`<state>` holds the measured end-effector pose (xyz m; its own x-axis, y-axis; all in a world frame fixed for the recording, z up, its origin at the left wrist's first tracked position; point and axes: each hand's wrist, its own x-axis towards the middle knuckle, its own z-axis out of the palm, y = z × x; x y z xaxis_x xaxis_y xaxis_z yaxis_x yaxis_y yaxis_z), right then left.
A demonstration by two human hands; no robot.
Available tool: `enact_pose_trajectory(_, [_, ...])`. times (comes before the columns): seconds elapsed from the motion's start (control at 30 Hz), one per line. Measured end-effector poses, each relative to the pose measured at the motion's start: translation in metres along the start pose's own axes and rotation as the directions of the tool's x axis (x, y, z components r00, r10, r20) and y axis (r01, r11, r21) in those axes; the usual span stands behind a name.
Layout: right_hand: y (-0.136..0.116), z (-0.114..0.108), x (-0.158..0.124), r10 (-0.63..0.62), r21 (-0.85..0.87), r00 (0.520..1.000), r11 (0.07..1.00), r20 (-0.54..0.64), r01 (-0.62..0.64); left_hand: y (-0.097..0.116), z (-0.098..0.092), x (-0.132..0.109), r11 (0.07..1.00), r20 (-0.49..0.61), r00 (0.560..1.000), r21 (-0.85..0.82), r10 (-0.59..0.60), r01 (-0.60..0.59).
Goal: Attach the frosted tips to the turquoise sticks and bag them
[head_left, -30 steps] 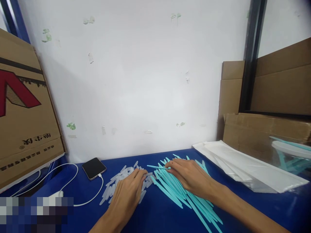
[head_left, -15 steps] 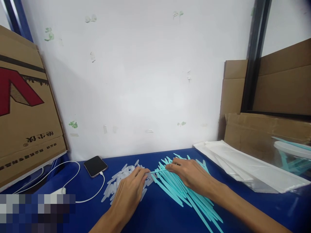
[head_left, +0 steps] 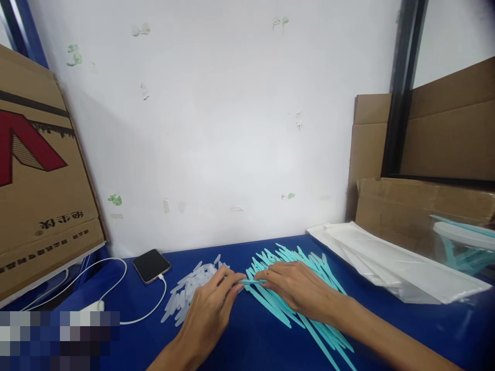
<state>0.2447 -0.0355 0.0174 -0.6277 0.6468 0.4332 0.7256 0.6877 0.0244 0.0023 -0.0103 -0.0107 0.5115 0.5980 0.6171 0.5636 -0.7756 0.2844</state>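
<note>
My left hand [head_left: 218, 296] is closed, thumb and fingertips pinching a small translucent plastic sleeve at the left end of a slim teal plastic stick [head_left: 253, 282]. The stick's other end is gripped by my right hand [head_left: 292, 286], whose fingers are bent round it. How far the sleeve covers the tip is hidden by my fingers. Beside and behind my left hand lies a pile of translucent sleeves [head_left: 195, 278], small and pointed. Under and around my right hand spreads a heap of long, tapered teal sticks [head_left: 270, 304].
A phone [head_left: 152, 266] with a white charging cable [head_left: 165, 293] lies at the left on the blue table [head_left: 235, 342]. White plastic bags [head_left: 386, 257] lie at the right, near a clear tub [head_left: 456, 242] holding teal pieces. Cardboard boxes [head_left: 46, 180] flank both sides; a white wall stands behind.
Both hands have come slightly closer together and a little lower, and less of the teal stick shows between them. The piles look unchanged.
</note>
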Motion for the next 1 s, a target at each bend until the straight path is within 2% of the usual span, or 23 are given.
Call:
enact_pose_trajectory(0.1, [0.000, -0.008, 0.001, 0.045, -0.011, 0.998, 0.999, 0.042, -0.045, -0.002, 0.002, 0.000, 0.999, -0.017, 1.000, 0.035, -0.011, 0.011])
enact_pose_trajectory(0.2, [0.013, -0.017, 0.001, 0.237, -0.078, 0.971, 0.969, 0.015, -0.236, -0.002, 0.002, 0.000, 0.993, 0.000, 0.999, 0.110, -0.051, 0.051])
enact_pose_trajectory(0.23, [0.020, -0.020, 0.000, 0.329, -0.125, 0.944, 0.937, 0.006, -0.326, -0.002, 0.002, 0.001, 0.985, 0.022, 0.998, 0.160, -0.065, 0.061])
enact_pose_trajectory(0.3, [0.037, -0.024, -0.003, 0.510, -0.250, 0.860, 0.834, 0.010, -0.492, -0.001, 0.001, 0.002, 0.959, 0.087, 0.992, 0.276, -0.094, 0.067])
enact_pose_trajectory(0.37, [0.053, -0.026, -0.009, 0.683, -0.383, 0.730, 0.682, 0.030, -0.623, -0.002, -0.001, 0.002, 0.931, 0.160, 0.979, 0.359, -0.130, 0.065])
enact_pose_trajectory(0.4, [0.059, -0.027, -0.012, 0.724, -0.415, 0.689, 0.636, 0.032, -0.650, -0.002, -0.001, 0.002, 0.923, 0.191, 0.970, 0.379, -0.148, 0.066])
enact_pose_trajectory(0.47, [0.069, -0.027, -0.019, 0.774, -0.449, 0.632, 0.578, 0.036, -0.682, -0.003, -0.001, 0.001, 0.916, 0.230, 0.956, 0.393, -0.180, 0.078])
enact_pose_trajectory(0.57, [0.077, -0.023, -0.025, 0.809, -0.459, 0.585, 0.541, 0.055, -0.705, -0.003, 0.001, 0.001, 0.913, 0.259, 0.942, 0.395, -0.212, 0.097])
enact_pose_trajectory(0.73, [0.079, -0.013, -0.028, 0.824, -0.447, 0.553, 0.543, 0.121, -0.711, -0.003, 0.002, 0.000, 0.902, 0.265, 0.932, 0.414, -0.249, 0.123])
enact_pose_trajectory(0.87, [0.077, -0.016, -0.024, 0.831, -0.446, 0.552, 0.523, 0.075, -0.727, -0.002, 0.002, 0.000, 0.885, 0.253, 0.927, 0.443, -0.278, 0.145])
enact_pose_trajectory(0.93, [0.073, -0.020, -0.020, 0.810, -0.442, 0.585, 0.537, 0.034, -0.719, -0.002, 0.002, -0.001, 0.884, 0.255, 0.926, 0.444, -0.278, 0.143])
enact_pose_trajectory(1.0, [0.067, -0.022, -0.015, 0.761, -0.427, 0.648, 0.593, 0.020, -0.683, -0.003, 0.003, -0.001, 0.893, 0.269, 0.926, 0.430, -0.265, 0.131])
